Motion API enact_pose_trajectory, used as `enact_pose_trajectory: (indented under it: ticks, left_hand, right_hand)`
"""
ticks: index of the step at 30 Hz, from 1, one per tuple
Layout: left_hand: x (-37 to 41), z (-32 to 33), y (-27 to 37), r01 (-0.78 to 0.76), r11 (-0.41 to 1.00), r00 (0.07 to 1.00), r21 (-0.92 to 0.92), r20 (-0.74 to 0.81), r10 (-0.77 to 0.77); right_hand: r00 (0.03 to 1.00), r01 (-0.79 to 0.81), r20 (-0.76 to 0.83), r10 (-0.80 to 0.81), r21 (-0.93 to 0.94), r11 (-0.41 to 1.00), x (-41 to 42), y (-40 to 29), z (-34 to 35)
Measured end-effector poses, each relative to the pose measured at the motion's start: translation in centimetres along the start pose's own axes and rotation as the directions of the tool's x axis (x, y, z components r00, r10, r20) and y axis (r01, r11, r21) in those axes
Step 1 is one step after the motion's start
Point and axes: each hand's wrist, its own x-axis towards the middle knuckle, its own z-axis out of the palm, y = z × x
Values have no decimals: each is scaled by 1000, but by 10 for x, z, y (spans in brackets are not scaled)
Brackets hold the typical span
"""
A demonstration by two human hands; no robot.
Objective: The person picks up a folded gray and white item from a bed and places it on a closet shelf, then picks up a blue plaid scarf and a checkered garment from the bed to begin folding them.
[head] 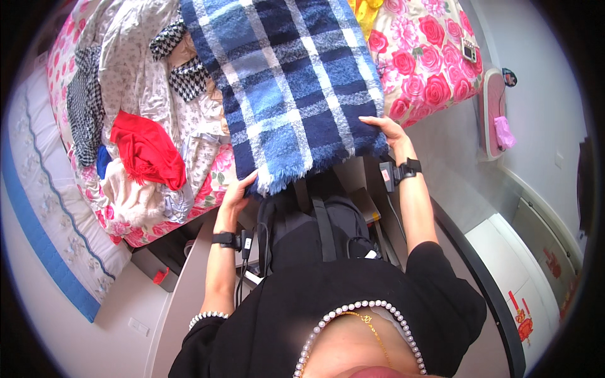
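Note:
A blue, navy and white plaid fringed blanket (293, 85) stretches from my hands up over the bed. My left hand (236, 193) grips its near left corner, thumb on top and fingers hidden beneath. At the near right corner, my right hand (390, 132) holds the edge, with a finger lying over the fabric. Left of the blanket lie a red fringed scarf (149, 153), a cream fluffy garment (132, 193), a pale patterned cloth (137, 61) and black-and-white houndstooth fabric (189, 78). Both wrists wear black straps with small devices and cables.
The bed has a rose-print sheet (425, 61), with a small device (468, 49) at its right edge. Yellow cloth (366, 16) lies beyond the blanket. A black backpack (307, 227) is below my hands. An ironing board (492, 113) stands by the right wall, a white cabinet (515, 279) lower right.

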Motion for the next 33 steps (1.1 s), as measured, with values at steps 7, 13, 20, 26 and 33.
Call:
enact_pose_trajectory:
  ticks: [7, 13, 20, 26, 33]
  left_hand:
    - [-94, -10, 30, 232, 951, 958, 204, 123, -260]
    - [-99, -46, -13, 473, 832, 862, 289, 43, -505]
    - [-58, -54, -12, 467, 881, 884, 74, -19, -467]
    - [-29, -12, 103, 201, 971, 979, -133, 60, -194]
    - [134, -19, 221, 118, 763, 917, -635, 365, 162]
  right_hand:
    - [992, 119, -17, -123, -174, 978, -94, -5, 41]
    - [982, -155, -113, 152, -15, 988, -113, 67, 20]
    - [904, -337, -281, 323, -3, 942, -63, 88, -30]
    - [992, -67, -101, 79, 118, 991, -20, -23, 6]
    - [956, 217, 145, -254, 232, 948, 105, -142, 18]
